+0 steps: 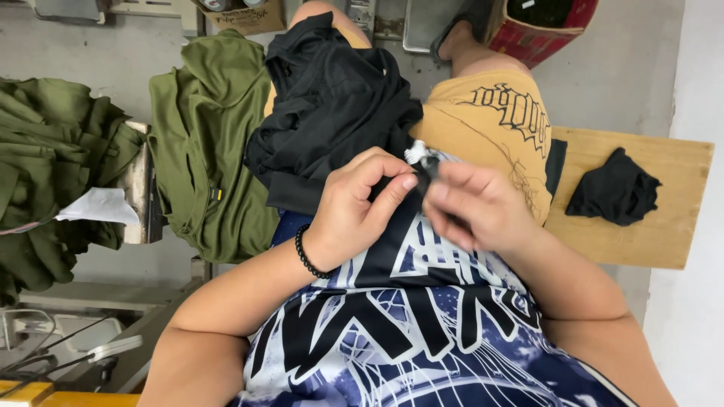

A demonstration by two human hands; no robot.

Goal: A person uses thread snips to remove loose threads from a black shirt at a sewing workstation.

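A seated person's left hand (354, 203) and right hand (475, 203) meet just above the lap, close against a blue, black and white printed jersey (407, 332) that fills the near edge of the view. The left thumb and forefinger are pressed together, pinching the edge of a black garment (332, 105); a black bead bracelet (305, 252) circles that wrist. The right hand's fingers are curled and closed on the same dark cloth just beside the left fingertips, where a small white label (417, 154) shows; exactly how they grip it cannot be told. The two hands are almost touching, with next to no gap between them.

Beyond the hands, the black garment lies bunched over the person's thighs and mustard-yellow shorts (490, 113), its folds spilling past the knee. To the person's left, an olive-green garment (211, 143) hangs just beside the black one, and a larger heap of olive-green clothes (53, 166) sits at the frame's edge, a white paper slip (98, 205) resting on it. To the right, a wooden bench (664, 218) carries a small crumpled black cloth (615, 188), well apart from the hands, with bare wood around it. Farther off, grey concrete floor (633, 68) lies open beside a red container (539, 26).
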